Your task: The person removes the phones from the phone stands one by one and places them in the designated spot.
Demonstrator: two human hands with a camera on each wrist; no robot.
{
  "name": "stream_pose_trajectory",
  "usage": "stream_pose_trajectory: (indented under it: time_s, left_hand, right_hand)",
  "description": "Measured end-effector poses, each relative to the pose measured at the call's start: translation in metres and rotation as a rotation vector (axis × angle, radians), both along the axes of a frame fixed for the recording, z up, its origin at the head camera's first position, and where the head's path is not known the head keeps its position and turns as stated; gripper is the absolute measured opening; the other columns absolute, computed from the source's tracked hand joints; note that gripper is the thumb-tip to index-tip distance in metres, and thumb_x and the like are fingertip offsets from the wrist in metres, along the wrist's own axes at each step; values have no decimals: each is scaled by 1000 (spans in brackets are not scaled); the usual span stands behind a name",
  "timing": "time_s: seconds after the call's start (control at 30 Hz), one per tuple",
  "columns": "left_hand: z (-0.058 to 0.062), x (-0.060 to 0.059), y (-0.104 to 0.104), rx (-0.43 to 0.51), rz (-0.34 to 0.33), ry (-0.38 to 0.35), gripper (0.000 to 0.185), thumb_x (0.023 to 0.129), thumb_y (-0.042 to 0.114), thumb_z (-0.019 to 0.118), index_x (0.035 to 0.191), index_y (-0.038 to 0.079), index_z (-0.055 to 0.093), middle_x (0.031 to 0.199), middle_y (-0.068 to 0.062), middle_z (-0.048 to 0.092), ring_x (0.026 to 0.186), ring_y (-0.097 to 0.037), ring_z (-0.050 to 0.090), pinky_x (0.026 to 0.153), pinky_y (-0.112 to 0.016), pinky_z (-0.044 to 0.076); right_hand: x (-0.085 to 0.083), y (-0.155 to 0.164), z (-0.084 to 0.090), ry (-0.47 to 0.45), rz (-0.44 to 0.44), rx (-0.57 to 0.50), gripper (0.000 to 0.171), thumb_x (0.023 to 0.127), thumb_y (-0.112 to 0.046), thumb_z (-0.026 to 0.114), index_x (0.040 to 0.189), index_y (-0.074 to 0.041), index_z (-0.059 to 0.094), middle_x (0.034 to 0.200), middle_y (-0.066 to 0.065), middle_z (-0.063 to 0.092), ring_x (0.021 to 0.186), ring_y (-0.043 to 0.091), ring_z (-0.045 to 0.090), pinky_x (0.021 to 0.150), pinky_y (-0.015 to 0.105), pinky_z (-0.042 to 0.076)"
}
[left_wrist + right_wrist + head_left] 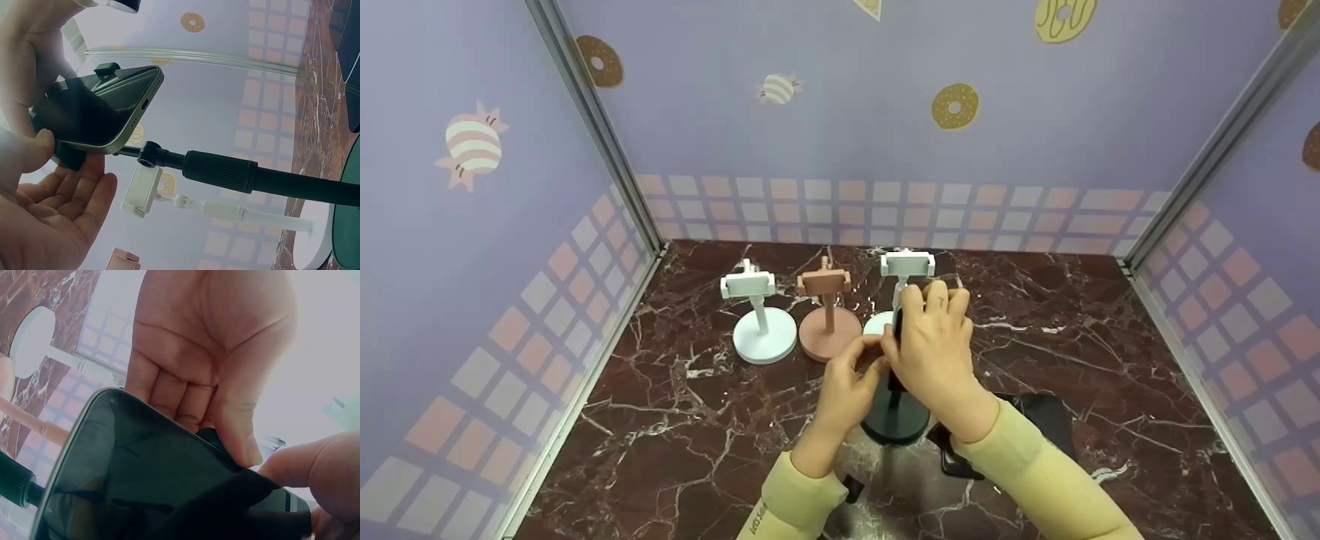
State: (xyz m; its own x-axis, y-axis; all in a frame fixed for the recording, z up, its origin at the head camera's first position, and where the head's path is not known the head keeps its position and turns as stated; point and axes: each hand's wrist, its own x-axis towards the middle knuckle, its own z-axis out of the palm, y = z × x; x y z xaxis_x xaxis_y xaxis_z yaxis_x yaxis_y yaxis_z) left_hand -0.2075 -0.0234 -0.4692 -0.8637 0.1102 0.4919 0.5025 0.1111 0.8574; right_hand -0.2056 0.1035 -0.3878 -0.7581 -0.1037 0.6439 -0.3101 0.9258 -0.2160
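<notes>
Both hands meet over a black phone stand (894, 420) near the front of the marble table (1110, 345). The right hand (934, 341) curls its fingers over the top edge of a dark phone (98, 112), while the left hand (847, 386) pinches the phone's lower part with thumb and fingers; the 2 hands are together, almost touching. In the left wrist view the phone sits against the stand's black clamp (107, 69), whose upper jaw shows at the phone's far edge, above the ribbed neck (219, 167) of the pole. Judged from this, the phone appears part-way seated in the clamp, and releasing it squarely remains; whether the jaws already grip it cannot be told. Behind, 3 further stands wait in a row with empty holders: a white one (763, 319) on the left, a pink one (829, 315) in the middle, and another white one (906, 270) just behind the hands. A dark flat object (1035, 427) lies on the table beside the right forearm. The nearest white stand is close to the working fingers and could be knocked.
</notes>
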Motion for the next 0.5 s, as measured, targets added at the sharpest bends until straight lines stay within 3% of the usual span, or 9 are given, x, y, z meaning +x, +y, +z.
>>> stream_pose_trajectory:
  time_s: [0.5]
  left_hand:
    - [2,0,-3,45,-56,-59,23,97,6,69,117,-6,67,110,-22,72,97,-15,66,89,-27,57]
  right_hand:
    - [2,4,3,-48,21,-7,40,83,-21,78,106,-4,50,106,22,47,101,42,41,61,51,47]
